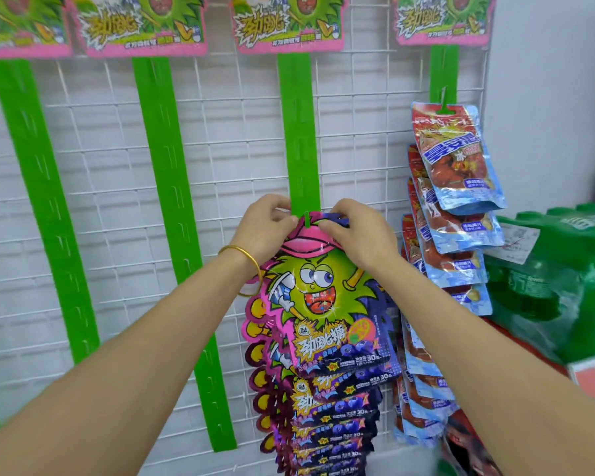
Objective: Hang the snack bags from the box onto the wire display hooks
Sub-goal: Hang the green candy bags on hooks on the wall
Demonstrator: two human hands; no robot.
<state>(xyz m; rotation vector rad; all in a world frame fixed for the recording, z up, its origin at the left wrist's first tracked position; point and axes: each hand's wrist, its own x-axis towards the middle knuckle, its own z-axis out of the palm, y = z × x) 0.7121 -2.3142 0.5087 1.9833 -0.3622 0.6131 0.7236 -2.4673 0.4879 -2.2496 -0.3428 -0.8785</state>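
A purple and pink snack bag [327,304] with a green cartoon face hangs against the third green hanging strip [299,132] on the white wire grid [220,166]. My left hand [267,225] pinches the bag's top left corner. My right hand [358,231] pinches the top right edge. A green hook tab [308,219] pokes through the bag's top hole between my hands. Several matching bags [323,424] hang below it on the same strip. The box is not in view.
Two bare green strips [172,201] hang to the left. Red and blue snack bags [454,207] fill the right strip [443,73]. Green shrink-wrapped bottle packs [564,286] stand at the right. Header cards [145,25] line the top of the grid.
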